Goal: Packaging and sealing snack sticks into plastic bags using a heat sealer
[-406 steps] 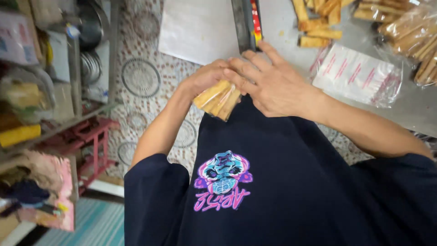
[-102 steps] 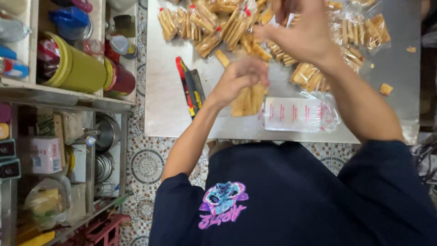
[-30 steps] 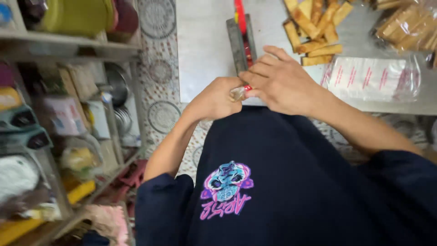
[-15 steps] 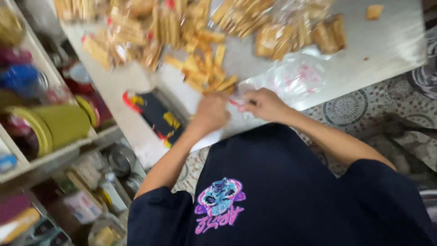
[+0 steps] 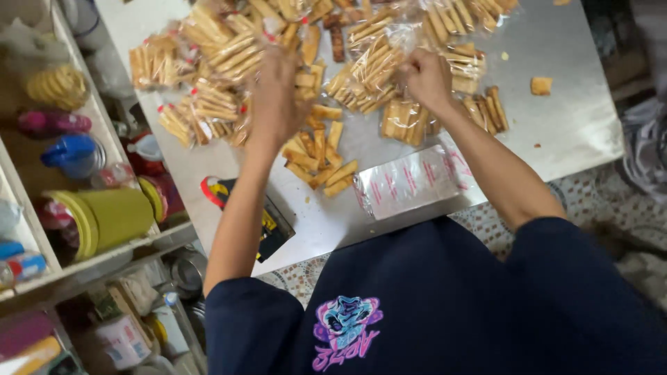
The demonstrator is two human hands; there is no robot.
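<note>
Left hand (image 5: 278, 94) rests on packed biscuit bags (image 5: 208, 104); whether it grips one I cannot tell. Right hand (image 5: 427, 76) is clenched on a bag (image 5: 372, 69). Loose biscuits (image 5: 316, 156) lie on the counter (image 5: 570, 125).

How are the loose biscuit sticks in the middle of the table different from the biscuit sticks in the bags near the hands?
The loose biscuit sticks lie bare and scattered on the metal table; the bagged biscuit sticks are bundled tightly in clear plastic. The loose ones point many ways and nothing touches them; the bagged ones lie parallel, with the right hand and left hand on them. Both look golden-brown and oblong.
</note>
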